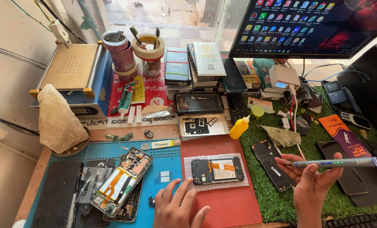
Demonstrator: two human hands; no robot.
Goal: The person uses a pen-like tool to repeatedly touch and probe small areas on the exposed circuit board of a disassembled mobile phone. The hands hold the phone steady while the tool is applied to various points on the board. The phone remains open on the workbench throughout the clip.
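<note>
Cluttered tabletop (pixel 205 209) by a window, right hand (pixel 313 179) gripping a pen tool (pixel 336 163) over green turf (pixel 273 198), left hand (pixel 178 207) spread flat beside an opened phone (pixel 217 170), monitor (pixel 315 25) at the far edge.

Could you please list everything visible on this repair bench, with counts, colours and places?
Opened black phone with exposed board: one, on grey bubble wrap, red mat.
Opened phone with orange ribbon cable: one, blue mat, left.
Yellow squeeze bottle: one, centre.
Black phone frame: one, green turf.
Blue heating machine: one, back left.
Black monitor: one, back right.
Left hand: resting on mats, empty.
Right hand: fingers hold silver pen-shaped tool.
</note>
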